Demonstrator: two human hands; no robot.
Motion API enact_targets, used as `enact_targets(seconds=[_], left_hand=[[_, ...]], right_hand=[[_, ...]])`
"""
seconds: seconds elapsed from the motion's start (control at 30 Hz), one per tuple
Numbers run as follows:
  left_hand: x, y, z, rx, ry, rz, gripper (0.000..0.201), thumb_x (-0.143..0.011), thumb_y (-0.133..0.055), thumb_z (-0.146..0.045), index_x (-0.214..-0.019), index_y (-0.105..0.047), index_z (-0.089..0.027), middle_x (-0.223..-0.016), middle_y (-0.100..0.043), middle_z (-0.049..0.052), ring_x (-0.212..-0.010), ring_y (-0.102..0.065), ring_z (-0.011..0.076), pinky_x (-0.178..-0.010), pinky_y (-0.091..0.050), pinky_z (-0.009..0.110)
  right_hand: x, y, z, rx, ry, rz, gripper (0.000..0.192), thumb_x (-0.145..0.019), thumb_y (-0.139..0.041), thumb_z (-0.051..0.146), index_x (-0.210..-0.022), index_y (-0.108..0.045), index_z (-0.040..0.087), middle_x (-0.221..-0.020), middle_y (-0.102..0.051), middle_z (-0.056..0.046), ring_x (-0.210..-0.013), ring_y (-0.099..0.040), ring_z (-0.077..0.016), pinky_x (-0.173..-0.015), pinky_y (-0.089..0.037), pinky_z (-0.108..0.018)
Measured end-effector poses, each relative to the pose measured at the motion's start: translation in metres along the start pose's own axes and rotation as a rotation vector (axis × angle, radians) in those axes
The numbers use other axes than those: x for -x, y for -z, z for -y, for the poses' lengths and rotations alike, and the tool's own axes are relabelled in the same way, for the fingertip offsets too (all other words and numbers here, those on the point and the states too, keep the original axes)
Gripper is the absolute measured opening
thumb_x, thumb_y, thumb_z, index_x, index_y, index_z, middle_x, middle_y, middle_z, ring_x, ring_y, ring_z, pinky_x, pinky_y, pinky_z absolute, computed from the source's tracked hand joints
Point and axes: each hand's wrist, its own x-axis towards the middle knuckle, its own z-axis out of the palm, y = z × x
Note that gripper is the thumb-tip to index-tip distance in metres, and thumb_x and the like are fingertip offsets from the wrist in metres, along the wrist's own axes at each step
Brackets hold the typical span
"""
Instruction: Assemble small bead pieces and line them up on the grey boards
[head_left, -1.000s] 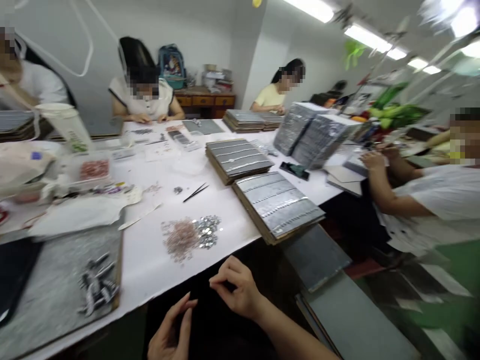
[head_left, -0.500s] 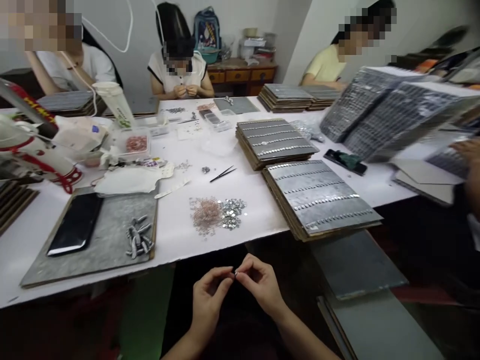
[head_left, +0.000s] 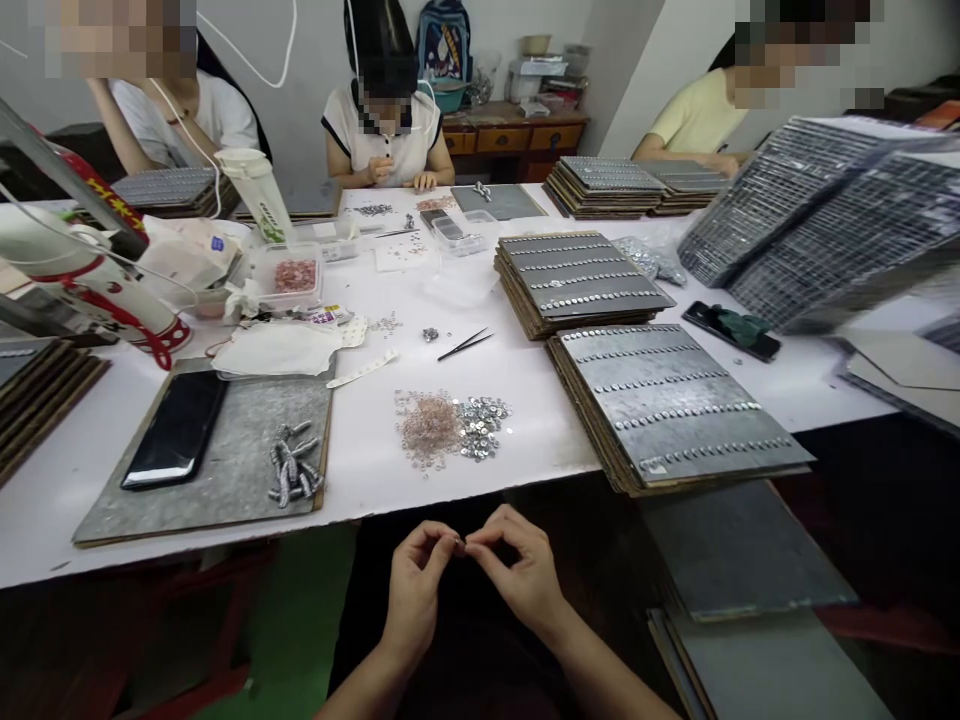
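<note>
Over your lap, just off the near edge of the white counter (head_left: 364, 430), your two hands meet at the fingertips. Your left hand (head_left: 417, 580) has thumb and forefinger pinched on a tiny piece (head_left: 459, 545), the other fingers curled in. Your right hand (head_left: 521, 570) comes to the same spot, thumb and forefinger drawn together beside that piece; you can't tell from this view whether it grips part of it, and the piece is too small to make out.

Straight ahead of your hands, a heap of pink bits (head_left: 429, 425) lies on the counter, its right side running into a spread of silver discs (head_left: 482, 425). Behind them you have black tweezers (head_left: 463, 346), legs slightly apart, with a small silver cluster (head_left: 430, 334) near their left end.

On your left is a grey board (head_left: 232, 440), bearing a black phone (head_left: 176, 425) and, by its right edge, a pile of ridged silver pieces (head_left: 292, 465). On your right, a near stack of boards (head_left: 675, 395) reaches past the counter's edge, rows of shiny studs across its top; another studded stack (head_left: 581, 275) stands just behind. Across from you, a co-worker in a white top (head_left: 390, 130) sits with one hand raised and the other down.
</note>
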Motion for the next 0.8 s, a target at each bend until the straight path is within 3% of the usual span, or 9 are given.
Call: enact_targets(seconds=[0.1, 0.2, 0.4, 0.53, 0.6, 0.73, 0.8], left_hand=[[-0.002, 0.002, -0.002, 0.062, 0.041, -0.022, 0.023, -0.078, -0.073, -0.037, -0.078, -0.068, -0.015, -0.072, -0.068, 0.003, -0.073, -0.062, 0.0155, -0.075, -0.048, 0.026], [-0.003, 0.005, -0.003, 0.086, 0.058, -0.052, 0.024, -0.075, -0.076, -0.036, -0.081, -0.068, -0.014, -0.071, -0.068, 0.003, -0.070, -0.062, 0.0146, -0.073, -0.048, 0.025], [-0.002, 0.009, -0.001, 0.087, 0.081, -0.065, 0.026, -0.075, -0.076, -0.037, -0.082, -0.071, -0.013, -0.070, -0.070, 0.005, -0.069, -0.063, 0.0155, -0.073, -0.049, 0.026], [-0.002, 0.011, 0.001, 0.068, 0.080, -0.055, 0.026, -0.076, -0.074, -0.038, -0.085, -0.073, -0.013, -0.072, -0.072, 0.006, -0.071, -0.065, 0.0175, -0.075, -0.050, 0.028], [-0.002, 0.013, 0.001, 0.052, 0.074, -0.036, 0.026, -0.078, -0.073, -0.038, -0.088, -0.075, -0.014, -0.075, -0.073, 0.007, -0.074, -0.066, 0.0187, -0.076, -0.051, 0.029], [0.000, 0.016, 0.000, 0.026, 0.037, 0.005, 0.023, -0.080, -0.071, -0.036, -0.090, -0.076, -0.016, -0.080, -0.075, 0.007, -0.077, -0.068, 0.0200, -0.078, -0.052, 0.030], [0.001, 0.017, -0.001, 0.024, 0.013, 0.014, 0.022, -0.081, -0.070, -0.035, -0.090, -0.077, -0.016, -0.082, -0.075, 0.007, -0.078, -0.068, 0.0203, -0.078, -0.052, 0.030]], right_hand=[[-0.012, 0.011, -0.006, 0.273, 0.191, -0.126, 0.006, -0.082, -0.068, 0.019, -0.080, -0.070, 0.024, -0.072, -0.065, 0.000, -0.071, -0.058, -0.0139, -0.069, -0.044, -0.030], [-0.025, 0.020, -0.015, 0.481, 0.275, -0.180, 0.009, -0.083, -0.067, 0.018, -0.085, -0.070, 0.026, -0.076, -0.068, 0.001, -0.074, -0.059, -0.0144, -0.074, -0.040, -0.032], [-0.036, 0.022, -0.028, 0.608, 0.278, -0.206, 0.025, -0.089, -0.057, 0.016, -0.106, -0.070, 0.031, -0.087, -0.071, 0.001, -0.080, -0.060, -0.0151, -0.077, -0.036, -0.033], [-0.030, 0.017, -0.023, 0.615, 0.226, -0.216, 0.031, -0.089, -0.055, 0.018, -0.115, -0.066, 0.032, -0.104, -0.066, -0.003, -0.091, -0.056, -0.0192, -0.083, -0.038, -0.037], [-0.025, 0.014, -0.015, 0.569, 0.226, -0.151, 0.031, -0.089, -0.055, 0.021, -0.116, -0.065, 0.033, -0.108, -0.063, -0.004, -0.097, -0.054, -0.0209, -0.087, -0.038, -0.039], [-0.015, 0.005, -0.001, 0.441, 0.250, 0.135, 0.033, -0.089, -0.055, 0.027, -0.120, -0.062, 0.033, -0.113, -0.058, -0.005, -0.103, -0.051, -0.0212, -0.089, -0.042, -0.038], [-0.012, 0.000, 0.002, 0.419, 0.235, 0.176, 0.027, -0.089, -0.056, 0.026, -0.114, -0.065, 0.032, -0.112, -0.057, -0.005, -0.103, -0.051, -0.0208, -0.089, -0.043, -0.038]])
